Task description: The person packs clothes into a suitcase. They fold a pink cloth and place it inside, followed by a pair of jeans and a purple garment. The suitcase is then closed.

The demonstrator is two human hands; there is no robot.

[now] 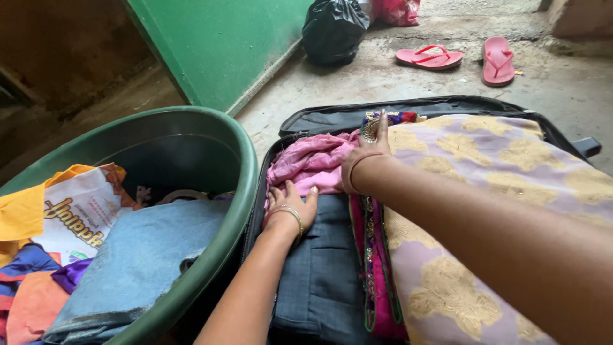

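An open black suitcase point(447, 105) lies on the floor, packed with clothes. My left hand point(290, 204) presses flat on a dark grey folded garment point(322, 275), its fingertips under a crumpled pink cloth point(310, 163). My right hand point(367, 150) rests on the far edge of a lilac fabric with gold patterns point(485, 160), next to the pink cloth. A magenta garment with embroidered trim point(377, 275) is wedged between the grey garment and the lilac fabric.
A large green tub point(239, 144) at the left holds a blue-grey cloth, an orange cloth and a printed bag. A green wall stands behind it. A black plastic bag point(332, 29) and two pink flip-flops point(460, 57) lie on the concrete floor beyond.
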